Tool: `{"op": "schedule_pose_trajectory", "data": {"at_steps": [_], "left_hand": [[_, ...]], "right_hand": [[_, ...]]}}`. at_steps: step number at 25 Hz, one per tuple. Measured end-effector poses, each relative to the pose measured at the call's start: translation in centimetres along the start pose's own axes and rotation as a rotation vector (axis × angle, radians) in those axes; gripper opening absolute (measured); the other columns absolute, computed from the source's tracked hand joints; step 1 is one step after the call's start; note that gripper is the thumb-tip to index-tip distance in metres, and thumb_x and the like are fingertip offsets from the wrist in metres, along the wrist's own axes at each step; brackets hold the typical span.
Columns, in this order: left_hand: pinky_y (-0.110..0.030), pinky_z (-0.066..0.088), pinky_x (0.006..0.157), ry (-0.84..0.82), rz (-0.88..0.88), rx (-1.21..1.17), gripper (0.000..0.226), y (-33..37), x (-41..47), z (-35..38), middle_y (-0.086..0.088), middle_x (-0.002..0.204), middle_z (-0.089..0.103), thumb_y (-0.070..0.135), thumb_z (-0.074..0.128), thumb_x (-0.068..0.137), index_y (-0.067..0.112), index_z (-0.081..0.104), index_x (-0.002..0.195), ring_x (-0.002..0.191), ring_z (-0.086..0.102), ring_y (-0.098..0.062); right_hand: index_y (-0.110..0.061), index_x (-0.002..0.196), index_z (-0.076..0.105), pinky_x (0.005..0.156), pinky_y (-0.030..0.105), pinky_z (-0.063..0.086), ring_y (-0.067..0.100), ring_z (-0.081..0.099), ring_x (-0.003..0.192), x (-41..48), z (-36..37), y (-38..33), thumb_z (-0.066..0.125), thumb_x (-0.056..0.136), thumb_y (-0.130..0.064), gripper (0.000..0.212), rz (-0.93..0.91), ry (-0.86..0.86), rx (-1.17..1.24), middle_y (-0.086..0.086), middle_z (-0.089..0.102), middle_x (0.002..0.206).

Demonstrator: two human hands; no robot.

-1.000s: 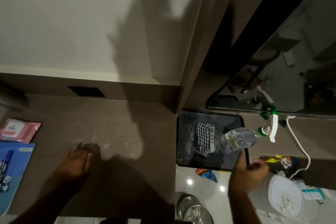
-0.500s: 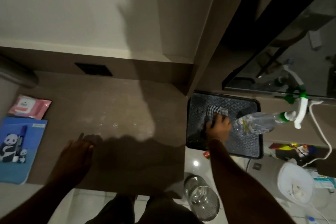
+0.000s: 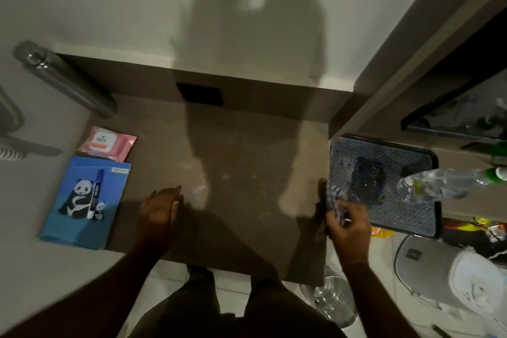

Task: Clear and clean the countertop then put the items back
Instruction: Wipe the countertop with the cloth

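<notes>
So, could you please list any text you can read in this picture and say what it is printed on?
Blue panda box: vertical word on the pictured tube, too blurred to read.
Pink wipes pack: white label, print too small.
Spray bottle: label illegible.
Nothing else carries text.

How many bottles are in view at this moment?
2. A steel bottle stands at the countertop's back left corner, and a clear plastic spray bottle lies over the black tray on the right. Others may be hidden in the dark shelf.

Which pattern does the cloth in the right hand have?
The cloth in the right hand shows dark-and-white checks, blurred, in the head view.
</notes>
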State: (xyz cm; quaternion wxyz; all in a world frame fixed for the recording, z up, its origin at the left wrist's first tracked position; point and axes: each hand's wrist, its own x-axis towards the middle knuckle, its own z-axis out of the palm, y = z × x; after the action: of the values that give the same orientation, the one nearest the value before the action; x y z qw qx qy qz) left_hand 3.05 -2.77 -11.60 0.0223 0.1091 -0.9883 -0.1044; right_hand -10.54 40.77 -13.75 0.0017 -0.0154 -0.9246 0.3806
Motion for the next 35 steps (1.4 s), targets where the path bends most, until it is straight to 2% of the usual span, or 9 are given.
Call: {"op": "schedule_pose_trajectory", "data": {"at_steps": [5, 8, 11, 15, 19, 23, 28, 31, 35], "left_hand": [[-0.057, 0.046, 0.111, -0.001, -0.217, -0.083, 0.052, -4.4, -0.9, -0.7, -0.027, 0.138, 0.062, 0.030, 0.044, 0.103, -0.003, 0.056, 0.141, 0.127, 0.062, -0.041], [-0.055, 0.029, 0.125, -0.020, -0.253, -0.067, 0.056, -8.0, -2.4, -0.7, -0.021, 0.154, 0.051, 0.034, 0.038, 0.105, 0.002, 0.046, 0.151, 0.147, 0.046, -0.036], [-0.054, 0.026, 0.127, -0.069, -0.280, -0.036, 0.059, -11.6, -3.6, -0.1, -0.015, 0.162, 0.043, 0.038, 0.030, 0.106, 0.008, 0.038, 0.157, 0.153, 0.038, -0.031], [-0.052, 0.025, 0.129, -0.088, -0.239, -0.069, 0.061, -14.6, -4.3, 1.2, -0.011, 0.168, 0.033, 0.037, 0.027, 0.106, 0.012, 0.028, 0.162, 0.158, 0.029, -0.027], [-0.053, 0.026, 0.128, -0.130, -0.218, -0.034, 0.063, -15.7, -4.1, 2.0, -0.009, 0.171, 0.025, 0.039, 0.025, 0.104, 0.018, 0.022, 0.163, 0.159, 0.024, -0.027], [-0.054, 0.031, 0.126, -0.136, -0.214, -0.037, 0.059, -16.3, -3.5, 2.5, -0.009, 0.167, 0.032, 0.042, 0.029, 0.107, 0.016, 0.030, 0.160, 0.156, 0.031, -0.027], [-0.054, 0.026, 0.128, -0.094, -0.142, -0.052, 0.061, -17.8, -4.0, 4.1, -0.011, 0.170, 0.028, 0.041, 0.032, 0.107, 0.011, 0.030, 0.161, 0.161, 0.023, -0.028], [-0.054, 0.026, 0.128, -0.069, -0.182, -0.107, 0.064, -18.0, -4.0, 4.9, -0.010, 0.172, 0.023, 0.041, 0.031, 0.106, 0.013, 0.022, 0.164, 0.161, 0.021, -0.027], [-0.054, 0.028, 0.127, -0.010, -0.166, -0.131, 0.066, -18.1, -4.4, 5.3, -0.012, 0.172, 0.023, 0.038, 0.033, 0.106, 0.009, 0.022, 0.164, 0.161, 0.023, -0.028]], "right_hand": [[-0.016, 0.160, 0.042, 0.128, 0.054, 0.028, 0.040, 0.032, 0.156, -6.8, 7.1, -4.2, 0.059, 0.101, -0.046, 0.069, -0.070, -0.333, -0.528, 0.019, 0.033, 0.169], [-0.013, 0.166, 0.029, 0.131, 0.057, 0.020, 0.036, 0.016, 0.163, -6.8, 9.6, -5.8, 0.034, 0.105, -0.047, 0.070, -0.005, -0.234, -0.572, 0.018, 0.018, 0.174], [-0.014, 0.167, 0.025, 0.132, 0.056, 0.016, 0.037, 0.011, 0.164, -6.2, 14.6, -10.8, 0.036, 0.108, -0.038, 0.065, 0.065, -0.181, -0.539, 0.018, 0.014, 0.175], [-0.016, 0.161, 0.043, 0.126, 0.058, 0.032, 0.039, 0.031, 0.158, -12.1, 26.2, -21.7, 0.055, 0.106, -0.026, 0.057, -0.397, -0.306, -0.485, 0.019, 0.033, 0.169], [-0.030, 0.168, 0.018, 0.132, 0.052, 0.019, 0.026, 0.011, 0.165, -21.7, 27.6, -23.3, 0.053, 0.106, -0.029, 0.072, -0.673, -0.660, -0.439, 0.003, 0.010, 0.178], [-0.020, 0.166, 0.029, 0.124, 0.056, 0.036, 0.031, 0.025, 0.161, -18.2, 18.6, -14.9, 0.040, 0.102, -0.021, 0.065, -0.283, -0.404, -0.531, 0.011, 0.021, 0.175], [-0.013, 0.168, 0.016, 0.134, 0.053, 0.007, 0.044, 0.004, 0.163, -3.9, 14.5, -11.7, 0.025, 0.104, -0.047, 0.073, 0.386, -0.030, -0.545, 0.022, 0.009, 0.175], [-0.018, 0.169, 0.017, 0.134, 0.049, 0.003, 0.040, 0.004, 0.164, 1.6, 22.9, -18.0, 0.031, 0.111, -0.041, 0.064, 0.162, -0.019, -0.608, 0.014, 0.009, 0.177], [-0.024, 0.168, 0.021, 0.133, 0.054, 0.006, 0.032, 0.007, 0.165, -4.0, 34.5, -27.4, 0.034, 0.109, -0.039, 0.062, -0.503, -0.333, -0.562, 0.010, 0.013, 0.177]]}}
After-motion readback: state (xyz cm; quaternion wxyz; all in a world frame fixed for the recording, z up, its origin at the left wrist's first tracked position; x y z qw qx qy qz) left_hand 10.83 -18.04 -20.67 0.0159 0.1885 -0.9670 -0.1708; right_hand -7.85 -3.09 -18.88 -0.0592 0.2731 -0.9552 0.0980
